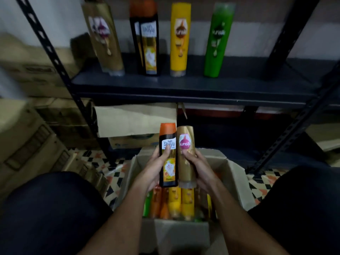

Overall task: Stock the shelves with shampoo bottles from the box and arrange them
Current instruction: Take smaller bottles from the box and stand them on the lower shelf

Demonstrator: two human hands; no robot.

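Observation:
My left hand (153, 166) grips a black bottle with an orange cap (167, 142), held upright above the open cardboard box (237, 183). My right hand (199, 169) grips a gold bottle (185, 140) right beside it, the two bottles touching. Inside the box lie several more bottles (181, 203) in green, orange and yellow. On the dark shelf (184, 85) stand a gold bottle (104, 39), a black bottle pair with orange caps (147, 43), a yellow bottle (180, 39) and a green bottle (218, 41), spaced in a row.
Black perforated uprights (49, 50) frame the shelf on the left and right (287, 34). Stacked cardboard cartons (33, 137) stand at the left. A folded carton (134, 120) sits under the shelf. My dark-clad knees (46, 214) flank the box on a patterned tile floor (103, 161).

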